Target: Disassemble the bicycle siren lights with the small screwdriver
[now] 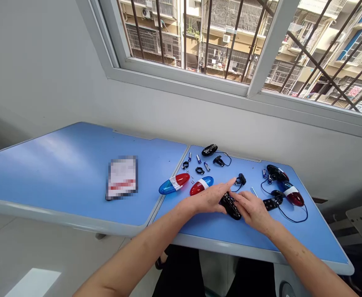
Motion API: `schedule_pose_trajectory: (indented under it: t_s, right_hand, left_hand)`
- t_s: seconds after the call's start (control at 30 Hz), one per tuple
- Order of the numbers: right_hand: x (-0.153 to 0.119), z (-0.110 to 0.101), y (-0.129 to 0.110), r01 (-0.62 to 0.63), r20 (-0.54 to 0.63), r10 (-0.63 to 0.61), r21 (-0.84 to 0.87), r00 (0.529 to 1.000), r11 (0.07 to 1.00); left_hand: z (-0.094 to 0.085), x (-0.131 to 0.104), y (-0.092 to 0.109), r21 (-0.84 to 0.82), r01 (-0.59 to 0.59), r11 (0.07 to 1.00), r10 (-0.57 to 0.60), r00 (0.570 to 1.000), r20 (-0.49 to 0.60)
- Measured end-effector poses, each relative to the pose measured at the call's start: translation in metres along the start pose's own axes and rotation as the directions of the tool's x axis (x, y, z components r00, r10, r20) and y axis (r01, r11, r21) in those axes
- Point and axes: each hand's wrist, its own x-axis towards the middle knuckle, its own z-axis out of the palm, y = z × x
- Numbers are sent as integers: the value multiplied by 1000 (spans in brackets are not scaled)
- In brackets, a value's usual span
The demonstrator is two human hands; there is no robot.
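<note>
My left hand (211,199) holds a black oval light base (232,207) with a circuit board showing, its thumb along the near side. Pinched fingers of my right hand (253,210) meet the upper end of that base; what lies between them is too small to make out. Just beyond my left hand lie two red-and-blue light covers, one cover (202,185) close to the wrist and the other cover (174,183) farther left. A black part with a cable (240,180) sits beyond my fingertips. Right of my right hand is a black button panel (271,203).
Farther back are another black base (209,149), a corded black piece (219,161), several batteries (198,159) and black ring clamps (199,170). An assembled red-and-blue light (293,194) with cables lies right. A blurred packet (121,177) rests on the left blue table (75,165).
</note>
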Motion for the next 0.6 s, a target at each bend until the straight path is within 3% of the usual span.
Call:
schedule_pose_trajectory:
  t_s: [0.3,0.6]
  right_hand:
    - [7,0,6,-14,22,13,51,1000,999]
    - [17,0,6,4,80,-2,-16,997,1000]
  left_hand:
    - [-5,2,2,-61,-14,998,15,1000,14]
    - [-2,1,-4,-75,-10,997,10,1000,11]
